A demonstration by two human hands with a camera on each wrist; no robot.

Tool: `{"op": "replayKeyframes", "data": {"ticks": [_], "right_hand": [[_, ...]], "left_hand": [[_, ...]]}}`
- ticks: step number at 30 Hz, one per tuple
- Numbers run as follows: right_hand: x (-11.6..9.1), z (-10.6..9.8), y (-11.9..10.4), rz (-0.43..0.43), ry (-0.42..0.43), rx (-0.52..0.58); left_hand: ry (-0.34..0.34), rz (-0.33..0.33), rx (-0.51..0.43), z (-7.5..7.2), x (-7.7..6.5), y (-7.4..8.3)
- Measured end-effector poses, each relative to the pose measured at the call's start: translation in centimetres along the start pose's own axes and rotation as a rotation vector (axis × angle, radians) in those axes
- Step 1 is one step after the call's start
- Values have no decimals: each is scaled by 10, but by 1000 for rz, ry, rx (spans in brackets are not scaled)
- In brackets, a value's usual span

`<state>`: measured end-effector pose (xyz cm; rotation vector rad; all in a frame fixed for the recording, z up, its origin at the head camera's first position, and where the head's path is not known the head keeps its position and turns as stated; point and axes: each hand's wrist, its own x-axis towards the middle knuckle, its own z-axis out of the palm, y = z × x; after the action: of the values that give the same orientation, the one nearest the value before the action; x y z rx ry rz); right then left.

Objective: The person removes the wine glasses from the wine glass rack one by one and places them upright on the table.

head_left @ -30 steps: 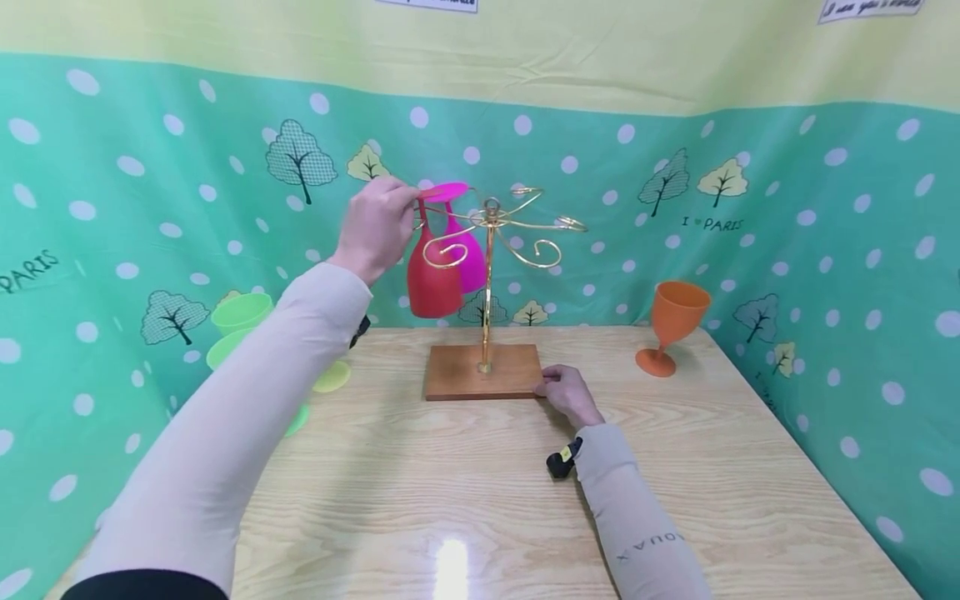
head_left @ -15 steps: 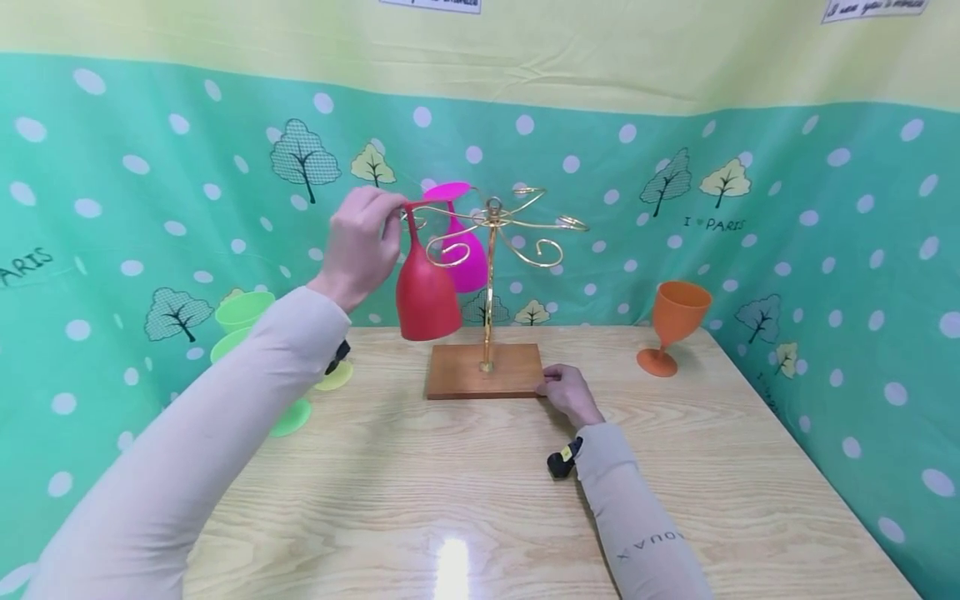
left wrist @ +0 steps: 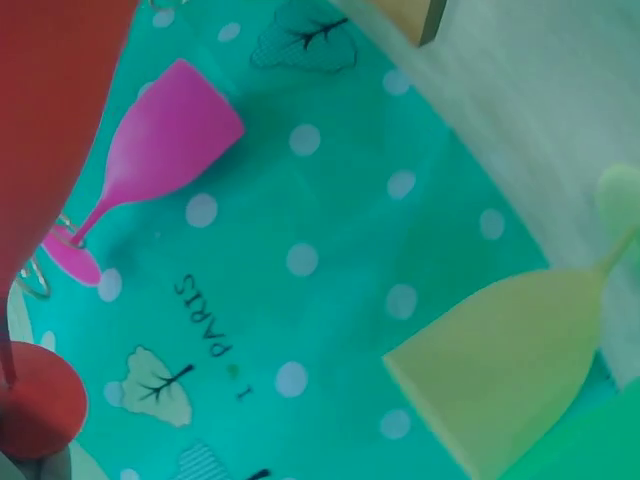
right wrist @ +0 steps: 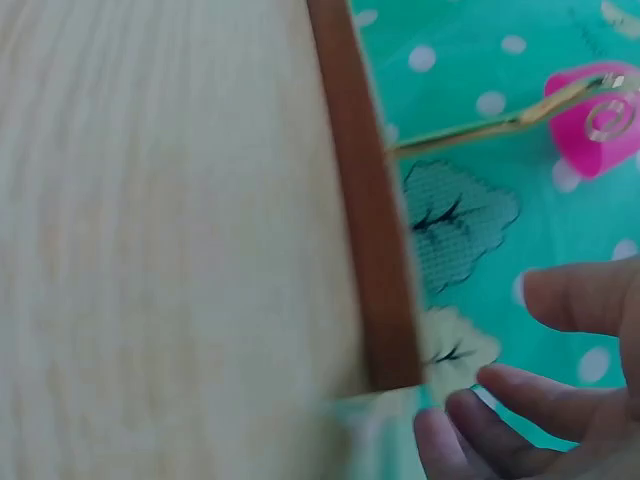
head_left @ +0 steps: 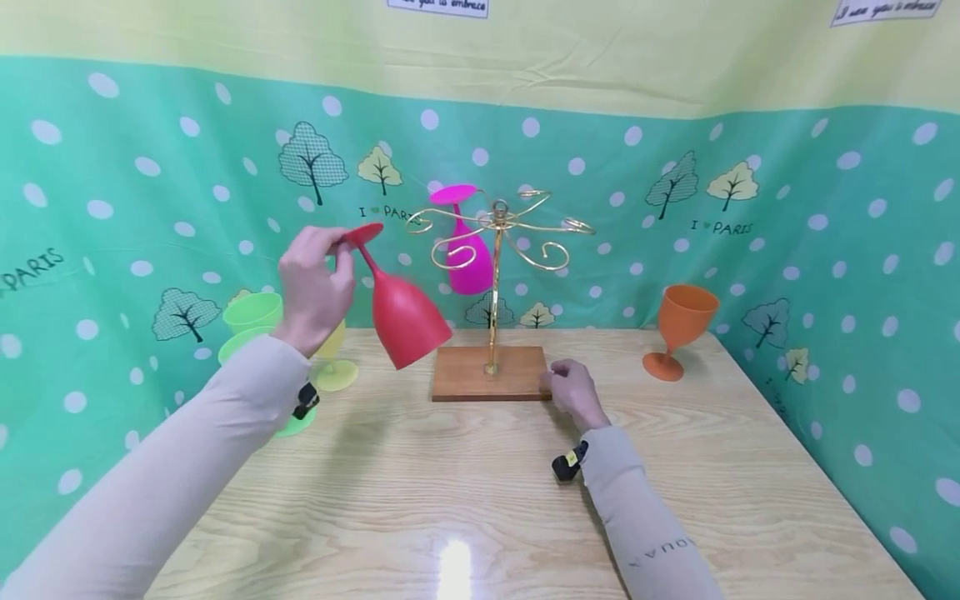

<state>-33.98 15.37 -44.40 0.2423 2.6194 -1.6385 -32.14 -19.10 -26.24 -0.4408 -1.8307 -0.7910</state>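
Note:
My left hand (head_left: 313, 287) pinches a red goblet (head_left: 408, 321) by its foot. The goblet hangs tilted, bowl down to the right, apart from the gold rack (head_left: 493, 304). On the rack's left side a magenta goblet (head_left: 471, 265) hangs upside down by its foot. In the left wrist view the red foot (left wrist: 45, 400) shows at the fingertips. Beside the right end of the rack's wooden base (head_left: 465, 379) is my right hand (head_left: 576, 393). In the right wrist view its thumb and fingers (right wrist: 545, 400) stand apart, with nothing between them, near the base's corner (right wrist: 385, 350).
An orange goblet (head_left: 684, 317) stands upright at the back right of the wooden table (head_left: 420, 500). At left, green goblets (head_left: 253, 310) and a yellow goblet (head_left: 337, 375) stand partly behind my left arm. A dotted curtain (head_left: 585, 125) closes off the back and sides.
My left hand has drawn the red goblet left and down, away from the rack, and it has tilted. The right fingers have loosened from the base's edge. The magenta goblet stays hanging.

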Motion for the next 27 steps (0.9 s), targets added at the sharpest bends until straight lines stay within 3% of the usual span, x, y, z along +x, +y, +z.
{"op": "replayKeyframes", "data": {"ticks": [5, 8, 11, 16, 21, 24, 27], "right_hand": [[-18, -4, -21, -244, 93, -28], [-34, -4, -35, -434, 176, -40], [-53, -4, -48, -680, 250, -47], [-83, 0, -63, -1155, 320, -78], [-106, 4, -71, -1550, 342, -166], [-116, 5, -73, -1716, 356, -260], [-122, 6, -72, -1795, 352, -376]], "left_hand": [[-110, -267, -36, -5, -21, -2], [-191, -439, -66, -2, -34, 1], [-259, -576, -98, 4, -49, 3], [-352, -757, -132, 16, -74, 8], [-443, -920, -186, 28, -100, 13], [-473, -1001, -216, 33, -114, 15], [-478, -1075, -257, 39, -125, 17]]}}
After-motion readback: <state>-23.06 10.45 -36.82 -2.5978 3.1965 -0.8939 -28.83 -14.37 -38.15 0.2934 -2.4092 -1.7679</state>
